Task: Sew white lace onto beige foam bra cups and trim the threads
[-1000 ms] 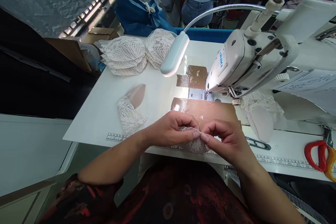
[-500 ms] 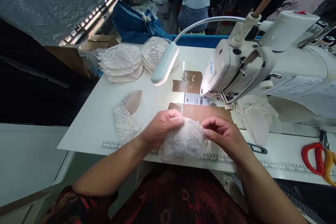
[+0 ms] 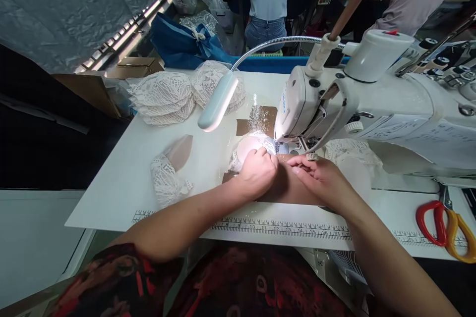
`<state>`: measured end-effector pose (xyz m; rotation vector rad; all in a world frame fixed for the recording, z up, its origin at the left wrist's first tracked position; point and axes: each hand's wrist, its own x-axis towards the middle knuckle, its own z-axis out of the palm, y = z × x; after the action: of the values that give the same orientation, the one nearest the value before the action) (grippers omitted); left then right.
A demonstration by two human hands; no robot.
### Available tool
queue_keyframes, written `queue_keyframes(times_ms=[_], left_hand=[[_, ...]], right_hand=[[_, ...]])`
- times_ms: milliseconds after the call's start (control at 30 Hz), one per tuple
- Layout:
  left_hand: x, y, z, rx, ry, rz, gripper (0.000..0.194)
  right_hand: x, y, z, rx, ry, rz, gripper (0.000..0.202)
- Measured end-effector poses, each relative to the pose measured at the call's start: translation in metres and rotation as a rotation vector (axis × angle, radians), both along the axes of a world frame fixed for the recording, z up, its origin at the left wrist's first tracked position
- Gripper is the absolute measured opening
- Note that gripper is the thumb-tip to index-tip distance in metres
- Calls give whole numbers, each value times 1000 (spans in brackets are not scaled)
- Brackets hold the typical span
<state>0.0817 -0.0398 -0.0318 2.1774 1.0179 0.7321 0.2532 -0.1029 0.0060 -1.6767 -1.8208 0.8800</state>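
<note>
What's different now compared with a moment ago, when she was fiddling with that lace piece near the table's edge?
Both hands carried the lace cup forward from the table's near edge to the sewing machine needle. The left hand now presses it there in a fist; the right hand rests flat beside it. The lace stacks, the loose piece at left and the scissors lie as before.

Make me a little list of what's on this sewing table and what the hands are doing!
left hand: closed on the lace cup, at the needle
right hand: flat on the table, fingers pointing at the needle
machine: white sewing machine, its lamp over the table
lace: pile of lace cups at back left, one lace piece at front left
scissors: red and yellow handles, far right
</note>
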Motion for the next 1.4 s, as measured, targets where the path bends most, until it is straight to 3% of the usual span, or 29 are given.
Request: queue_keyframes(times_ms=[67,167,300,367,467,567,667,933,1400], left_hand=[[3,-10,0,-11,17,-25,30],[-11,-13,15,-16,81,-100,25],[-34,4,32,-115,129,-362,30],[-40,12,30,-66,146,-408,29],[-42,15,14,209,226,-352,28],[-39,15,-6,446,280,-325,30],[-36,22,-15,532,273,-318,28],[-32,50,-19,566,226,-369,27],[-34,59,-25,540,198,-379,27]], right_hand=[[-8,6,-5,42,-138,53,28],[-20,7,-16,95,-370,128,34],[-30,2,-25,99,-687,194,38],[-31,0,-26,85,-783,196,43],[-33,-1,-26,73,-865,178,48],[-34,0,-26,79,-896,160,47],[-34,4,-27,92,-886,127,45],[-32,13,-34,179,-812,52,54],[-34,10,-40,189,-803,21,51]])
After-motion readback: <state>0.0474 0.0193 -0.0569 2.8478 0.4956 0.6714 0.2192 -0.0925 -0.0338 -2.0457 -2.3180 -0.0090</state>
